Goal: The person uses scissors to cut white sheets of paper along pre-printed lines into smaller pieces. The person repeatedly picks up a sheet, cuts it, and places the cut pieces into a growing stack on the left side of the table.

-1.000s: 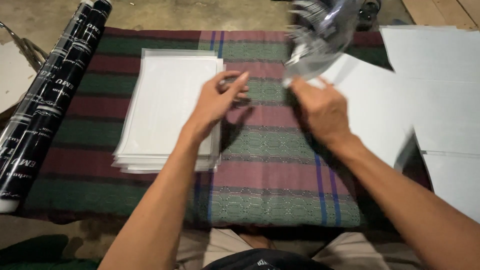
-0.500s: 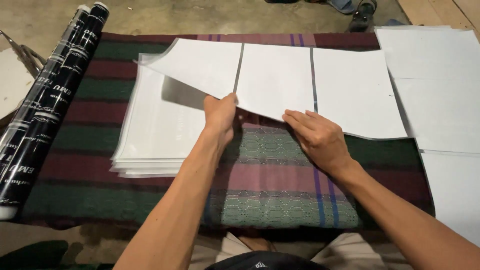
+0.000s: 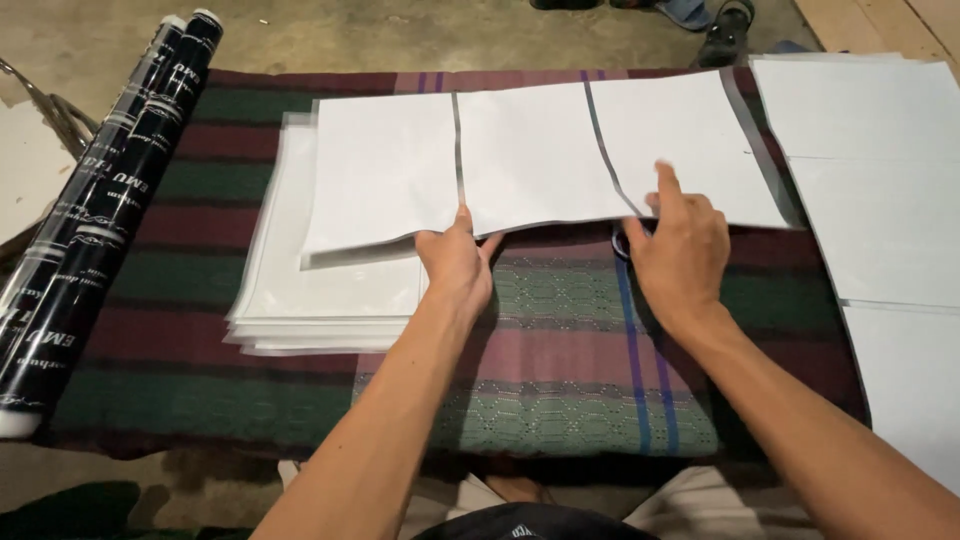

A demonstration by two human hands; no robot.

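Pinching its near edge, both hands (image 3: pixel 570 265) hold the 3-panel white strip (image 3: pixel 540 160) stretched left-right.

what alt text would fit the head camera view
Two bare hands, left hand and right hand, hold the near edge of a white three-panel sheet over a striped cloth. A stack of white sheets lies left, beside black rolls.

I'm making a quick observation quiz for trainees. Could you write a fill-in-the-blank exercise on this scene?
1. The left hand and right hand hold a white strip divided into ____ panels.
2. The stack of white sheets lies on a ____ cloth.
3. Two black rolls lie at the cloth's ____ edge.

Missing words: three; striped; left
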